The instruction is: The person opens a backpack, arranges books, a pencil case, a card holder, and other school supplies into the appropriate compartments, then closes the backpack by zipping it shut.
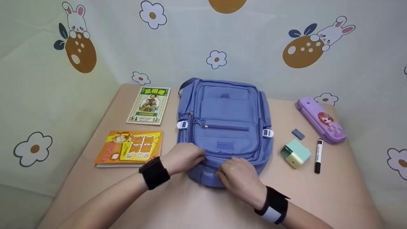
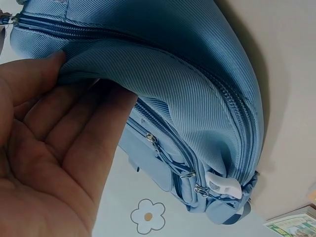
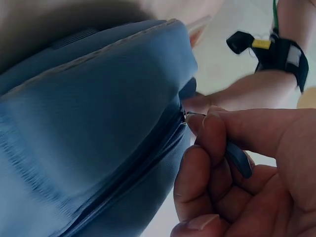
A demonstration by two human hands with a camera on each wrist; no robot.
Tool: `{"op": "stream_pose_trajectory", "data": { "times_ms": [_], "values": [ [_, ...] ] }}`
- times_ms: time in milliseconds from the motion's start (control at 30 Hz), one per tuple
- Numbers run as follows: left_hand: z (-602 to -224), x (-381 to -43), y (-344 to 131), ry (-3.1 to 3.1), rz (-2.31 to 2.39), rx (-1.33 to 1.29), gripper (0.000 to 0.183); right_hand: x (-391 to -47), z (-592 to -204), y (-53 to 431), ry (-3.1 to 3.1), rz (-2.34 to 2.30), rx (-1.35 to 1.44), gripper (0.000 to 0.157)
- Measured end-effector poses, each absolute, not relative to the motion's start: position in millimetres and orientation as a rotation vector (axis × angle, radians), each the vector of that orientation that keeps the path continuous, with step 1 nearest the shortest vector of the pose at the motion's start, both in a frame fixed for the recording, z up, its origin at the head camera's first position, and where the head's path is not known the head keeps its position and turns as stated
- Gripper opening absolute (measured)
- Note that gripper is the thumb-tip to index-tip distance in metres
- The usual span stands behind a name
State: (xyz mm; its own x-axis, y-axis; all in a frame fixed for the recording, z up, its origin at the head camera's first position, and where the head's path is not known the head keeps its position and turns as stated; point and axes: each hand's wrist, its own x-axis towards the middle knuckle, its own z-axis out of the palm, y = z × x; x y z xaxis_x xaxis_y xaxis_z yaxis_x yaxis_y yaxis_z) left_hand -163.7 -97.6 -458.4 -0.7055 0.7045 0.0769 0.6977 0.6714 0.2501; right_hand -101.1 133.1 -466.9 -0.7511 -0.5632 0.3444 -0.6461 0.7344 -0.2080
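Note:
A blue backpack [image 1: 229, 109] lies on its back on the table, its bottom end toward me. My left hand [image 1: 184, 158] is at the bag's lower left and pinches a fold of fabric [image 2: 133, 69] between thumb and fingers beside the zipper [image 2: 217, 86]. At the lower right edge, my right hand [image 1: 240, 178] pinches a zipper pull; its blue tab [image 3: 239, 159] shows between the curled fingers in the right wrist view. The slider itself is mostly hidden behind the fingertips.
Left of the bag lie a green-and-white book [image 1: 149, 106] and an orange-and-yellow book [image 1: 130, 148]. To its right are a purple pencil case [image 1: 321, 121], a small dark grey block [image 1: 298, 134], a mint-and-yellow pencil sharpener [image 1: 295, 153] and a marker [image 1: 318, 156]. Patterned fabric walls [image 1: 184, 41] surround the table.

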Motion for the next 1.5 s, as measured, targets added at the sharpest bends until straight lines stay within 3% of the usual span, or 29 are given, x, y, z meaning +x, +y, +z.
{"op": "stream_pose_trajectory", "data": {
  "times_ms": [267,500,800,1267,1500],
  "values": [
    [-458,-164,-98,2.841,0.415,1.19,0.022,-104,-468,131,-2.683,0.475,0.967,0.014],
    [-458,-163,-100,2.823,0.443,1.168,0.02,-114,-463,173,-2.586,0.63,0.944,0.011],
    [-459,-163,-102,2.812,0.48,1.173,0.017,-128,-483,236,-2.637,0.658,0.94,0.031],
    [-454,-148,-96,2.922,0.468,1.107,0.008,-133,-498,234,-2.565,0.786,0.964,0.018],
    [-451,-122,-83,3.132,0.384,1.217,0.03,-134,-495,230,-2.611,0.788,0.89,0.015]
  ]
}}
